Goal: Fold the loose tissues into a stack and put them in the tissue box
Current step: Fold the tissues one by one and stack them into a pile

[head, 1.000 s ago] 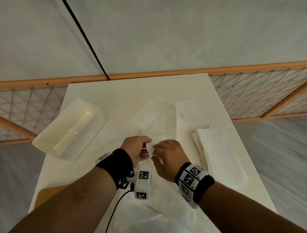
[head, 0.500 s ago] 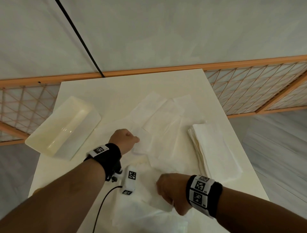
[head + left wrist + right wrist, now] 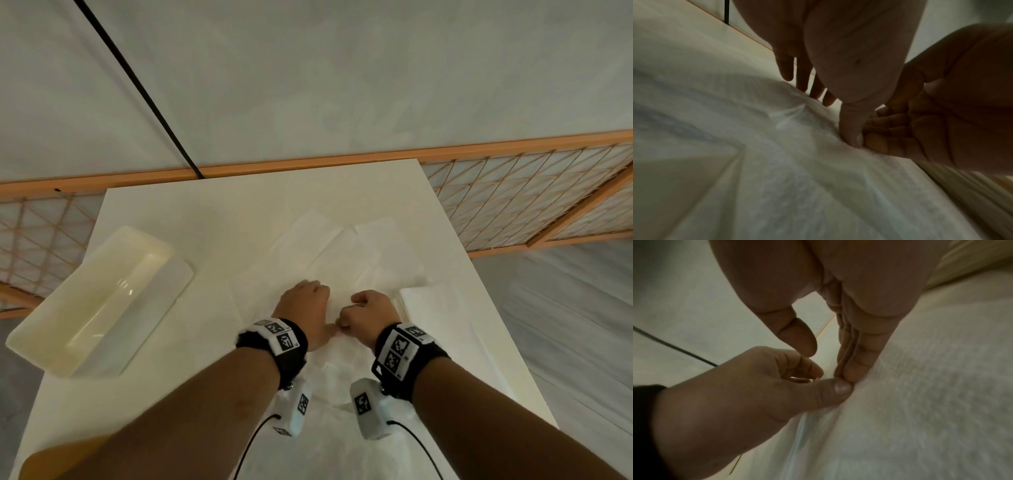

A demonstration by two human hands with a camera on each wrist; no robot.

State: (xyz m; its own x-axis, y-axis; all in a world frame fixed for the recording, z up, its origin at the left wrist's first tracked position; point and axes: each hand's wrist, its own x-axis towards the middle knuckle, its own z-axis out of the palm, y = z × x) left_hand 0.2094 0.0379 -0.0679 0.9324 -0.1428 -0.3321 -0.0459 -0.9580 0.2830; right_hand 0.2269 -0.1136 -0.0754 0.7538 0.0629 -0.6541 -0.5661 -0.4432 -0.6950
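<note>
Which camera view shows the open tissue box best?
The head view. There the tissue box shows whole, open and without tissues inside, on the table, left of the left hand. The left wrist view and the right wrist view show only hands and tissue; the box is not in them.

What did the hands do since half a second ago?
The right hand moved away from the table's near edge toward the middle and now meets the left hand; both press on a loose tissue at one spot, thumbs touching. The folded stack and tissue box stayed put.
</note>
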